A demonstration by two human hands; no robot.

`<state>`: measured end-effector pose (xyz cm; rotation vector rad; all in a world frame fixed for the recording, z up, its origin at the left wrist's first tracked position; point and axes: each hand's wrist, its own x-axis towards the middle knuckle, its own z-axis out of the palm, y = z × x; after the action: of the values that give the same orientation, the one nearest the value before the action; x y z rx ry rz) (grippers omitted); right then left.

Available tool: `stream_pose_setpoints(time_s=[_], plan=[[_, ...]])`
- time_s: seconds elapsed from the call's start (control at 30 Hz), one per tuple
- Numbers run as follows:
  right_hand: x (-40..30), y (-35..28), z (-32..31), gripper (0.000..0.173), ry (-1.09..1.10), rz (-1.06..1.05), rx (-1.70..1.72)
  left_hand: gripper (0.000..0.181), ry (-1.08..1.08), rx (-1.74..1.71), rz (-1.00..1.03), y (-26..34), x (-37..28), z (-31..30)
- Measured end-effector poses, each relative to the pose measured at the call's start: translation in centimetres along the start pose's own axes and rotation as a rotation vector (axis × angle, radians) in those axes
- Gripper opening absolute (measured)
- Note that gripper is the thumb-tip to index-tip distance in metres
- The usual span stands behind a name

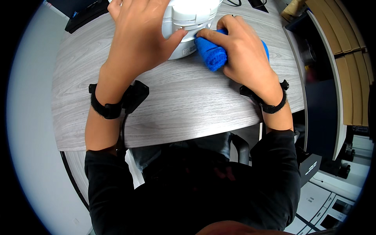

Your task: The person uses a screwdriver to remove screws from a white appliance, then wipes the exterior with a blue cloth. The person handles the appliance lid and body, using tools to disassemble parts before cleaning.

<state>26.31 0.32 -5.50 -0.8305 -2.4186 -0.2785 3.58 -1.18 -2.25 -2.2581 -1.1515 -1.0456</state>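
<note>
A white rounded appliance point(192, 17), perhaps a rice cooker, stands at the table's far side with its top cut off by the picture's upper edge. My left hand point(138, 38) lies over its left part, thumb braced on the front just below a raised panel. The tips of some left fingers are out of view. Bunched in my right hand point(243, 44) is a blue cloth point(213, 54), rolled and fuzzy like microfiber. Its near end touches or almost touches the appliance's right side. A small printed label point(189, 50) sits low on the appliance.
The wood-grain table point(188, 97) carries a black device point(86, 16) at far left and a black cable point(235, 3) at the back. Shelving point(323, 73) with cardboard boxes point(352, 88) borders the right side. Black straps with small devices point(135, 95) circle both wrists.
</note>
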Motion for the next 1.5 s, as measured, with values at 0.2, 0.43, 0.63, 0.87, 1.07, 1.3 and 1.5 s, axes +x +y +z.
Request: stream_pose_setpoints(time_s=[0.2, 0.43, 0.63, 0.87, 1.07, 1.3, 1.5], plan=[[0.0, 0.3, 0.1, 0.052, 0.005, 0.028, 0.068, 0.075, 0.022, -0.029, 0.027, 0.0, 0.1, -0.1], [0.1, -1.6, 1.6, 0.054, 0.040, -0.008, 0.256, 0.074, -0.068, -0.002, -0.029, 0.2, 0.2, -0.4], [0.3, -1.5, 0.4, 0.052, 0.002, 0.006, 0.056, 0.072, -0.052, 0.004, 0.001, -0.1, 0.1, -0.6], [0.1, -0.3, -0.1, 0.052, 0.004, 0.011, 0.021, 0.070, -0.028, -0.006, 0.024, -0.2, 0.1, -0.3], [0.6, -1.9, 1.2, 0.053, 0.019, 0.017, 0.250, 0.071, -0.002, -0.021, 0.028, -0.1, 0.1, -0.2], [0.3, -1.5, 0.6, 0.053, -0.001, -0.003, 0.076, 0.071, 0.006, -0.047, 0.071, -0.7, 0.0, -0.3], [0.0, -0.8, 0.4, 0.044, 0.043, -0.009, -0.152, 0.068, -0.040, -0.072, 0.039, -1.0, 0.1, -0.6]])
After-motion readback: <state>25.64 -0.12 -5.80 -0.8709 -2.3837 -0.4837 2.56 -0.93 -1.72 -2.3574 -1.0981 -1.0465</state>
